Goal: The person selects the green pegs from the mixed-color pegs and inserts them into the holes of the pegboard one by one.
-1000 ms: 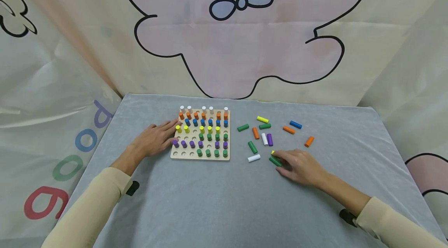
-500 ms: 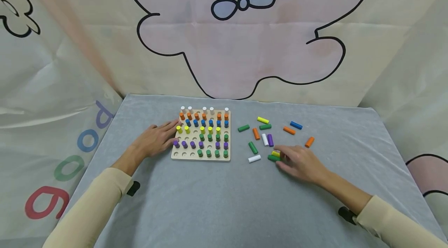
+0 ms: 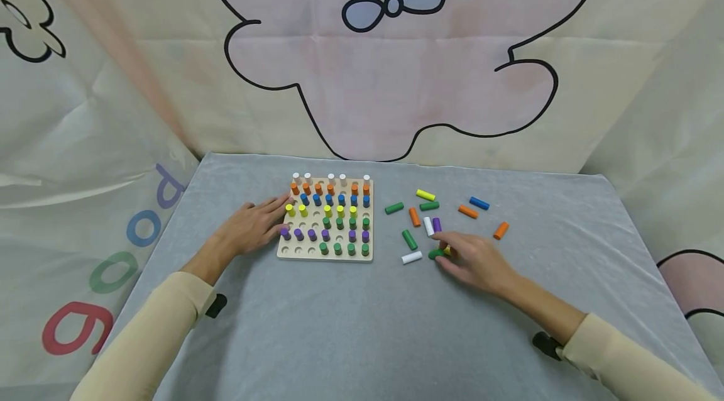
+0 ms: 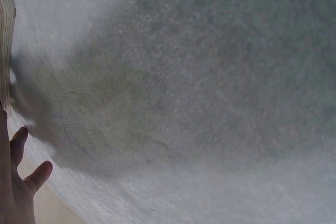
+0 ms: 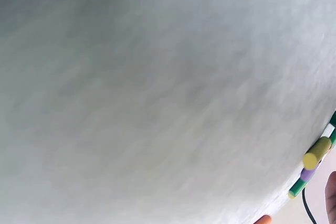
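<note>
Peg (image 3: 435,254) — green — lies at the right hand's (image 3: 477,263) fingertips.

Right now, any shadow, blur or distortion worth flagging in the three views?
Head: even light, pegboard readable, soft shadow beside the left sleeve; left wrist: broad dark shadow over the cloth, though its grain shows; right wrist: cloth looks blurred, its edge curves, likely lens distortion, with pegs crowded toward the lower right.
</note>
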A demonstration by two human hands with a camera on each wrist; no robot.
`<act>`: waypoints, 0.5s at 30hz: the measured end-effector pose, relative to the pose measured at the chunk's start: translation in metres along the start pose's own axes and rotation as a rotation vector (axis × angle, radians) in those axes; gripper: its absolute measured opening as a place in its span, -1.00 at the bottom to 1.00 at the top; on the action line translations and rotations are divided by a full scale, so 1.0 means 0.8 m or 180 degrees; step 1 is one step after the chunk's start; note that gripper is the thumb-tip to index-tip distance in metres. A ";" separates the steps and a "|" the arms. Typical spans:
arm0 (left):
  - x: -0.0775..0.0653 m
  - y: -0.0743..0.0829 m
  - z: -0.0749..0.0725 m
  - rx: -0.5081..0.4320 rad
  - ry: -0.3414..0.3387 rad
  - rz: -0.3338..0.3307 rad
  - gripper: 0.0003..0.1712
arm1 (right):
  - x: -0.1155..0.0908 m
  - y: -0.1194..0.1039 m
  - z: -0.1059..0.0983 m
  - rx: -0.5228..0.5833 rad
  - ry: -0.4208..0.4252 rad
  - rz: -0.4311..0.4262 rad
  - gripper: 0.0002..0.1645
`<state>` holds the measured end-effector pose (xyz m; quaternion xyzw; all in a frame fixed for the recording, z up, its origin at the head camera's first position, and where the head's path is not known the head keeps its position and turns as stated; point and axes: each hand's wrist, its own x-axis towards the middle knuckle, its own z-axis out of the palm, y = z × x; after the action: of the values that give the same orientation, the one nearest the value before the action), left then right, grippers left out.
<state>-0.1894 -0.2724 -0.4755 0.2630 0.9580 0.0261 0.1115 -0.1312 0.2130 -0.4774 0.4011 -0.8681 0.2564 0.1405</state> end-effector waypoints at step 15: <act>-0.001 0.000 0.001 -0.0015 0.0023 -0.0010 -0.19 | 0.018 -0.016 0.017 0.0188 0.0121 0.0178 -0.48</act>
<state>-0.1887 -0.2729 -0.4760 0.2611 0.9587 0.0292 0.1087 -0.1313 0.1894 -0.4781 0.3757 -0.8682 0.2933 0.1378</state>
